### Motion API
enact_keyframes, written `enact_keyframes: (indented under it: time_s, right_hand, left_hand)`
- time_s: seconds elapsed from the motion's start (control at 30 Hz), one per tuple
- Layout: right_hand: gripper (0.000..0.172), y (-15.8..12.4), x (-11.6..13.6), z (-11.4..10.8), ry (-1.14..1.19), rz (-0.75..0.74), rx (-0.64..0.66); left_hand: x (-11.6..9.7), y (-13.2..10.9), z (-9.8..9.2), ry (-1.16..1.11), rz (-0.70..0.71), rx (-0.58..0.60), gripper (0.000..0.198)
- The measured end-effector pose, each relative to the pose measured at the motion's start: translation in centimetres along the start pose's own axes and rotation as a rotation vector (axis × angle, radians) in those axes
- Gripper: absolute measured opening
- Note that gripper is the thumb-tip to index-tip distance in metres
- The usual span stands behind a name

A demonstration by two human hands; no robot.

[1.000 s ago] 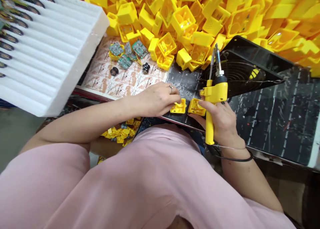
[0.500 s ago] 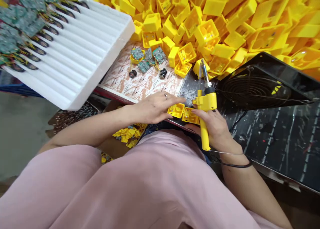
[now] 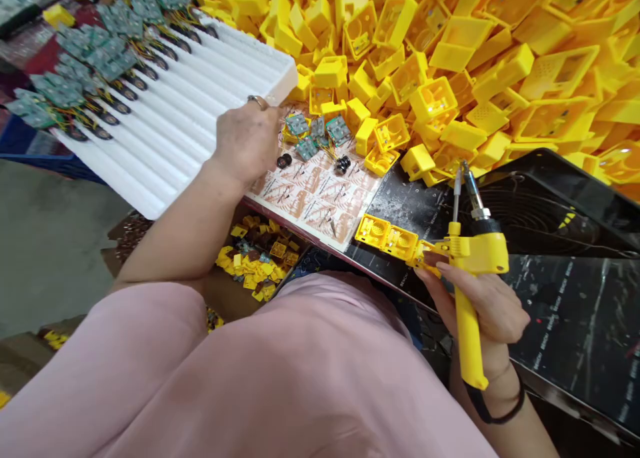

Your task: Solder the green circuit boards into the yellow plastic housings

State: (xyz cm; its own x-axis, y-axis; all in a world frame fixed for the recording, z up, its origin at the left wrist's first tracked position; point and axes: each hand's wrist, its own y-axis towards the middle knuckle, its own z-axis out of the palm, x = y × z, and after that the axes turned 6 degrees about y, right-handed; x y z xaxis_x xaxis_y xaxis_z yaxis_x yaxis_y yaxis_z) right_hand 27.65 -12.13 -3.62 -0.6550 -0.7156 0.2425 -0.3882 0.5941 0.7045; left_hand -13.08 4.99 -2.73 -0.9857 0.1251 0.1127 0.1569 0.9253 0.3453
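Note:
My right hand (image 3: 483,305) is closed around the yellow handle of a pistol-shaped soldering iron (image 3: 477,255), its metal tip pointing away from me. Its fingertips also touch the end of a row of small open yellow plastic housings (image 3: 401,243) on the dark bench edge. My left hand (image 3: 247,141) lies over the right edge of a white ribbed foam tray (image 3: 200,121). Its knuckles are bent, and the fingertips are hidden beneath the hand. Just right of it are several small green-grey circuit boards (image 3: 307,148) with wires and round black parts (image 3: 343,165).
A large heap of yellow housings (image 3: 380,31) fills the back. Wired boards (image 3: 95,51) line the foam tray's far left end. A black fan (image 3: 545,205) stands at right. Below the bench edge is a box (image 3: 220,298) of yellow pieces.
My left hand has moved from the housings up and left to the foam tray's edge. My right hand, with the soldering iron, has shifted right along the row. The view has shifted too.

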Motion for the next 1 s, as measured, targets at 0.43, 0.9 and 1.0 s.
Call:
enact_keyframes:
  time_s: [0.43,0.9,1.0]
  right_hand:
    - [0.041,-0.5,0.2,0.7,0.079,0.070,0.018]
    - [0.054,1.7,0.3,4.0,0.115,0.102,0.136]
    - [0.055,2.3,0.4,4.1,0.131,0.096,0.168]
  left_hand:
    - [-6.0,-1.6,-8.6,0.229,0.303,0.313,0.024]
    - [-4.6,-6.0,-5.2,-0.435,0.587,0.144,0.033]
    - [-4.8,-6.2,-3.5,-0.291,0.681,-0.022,0.034]
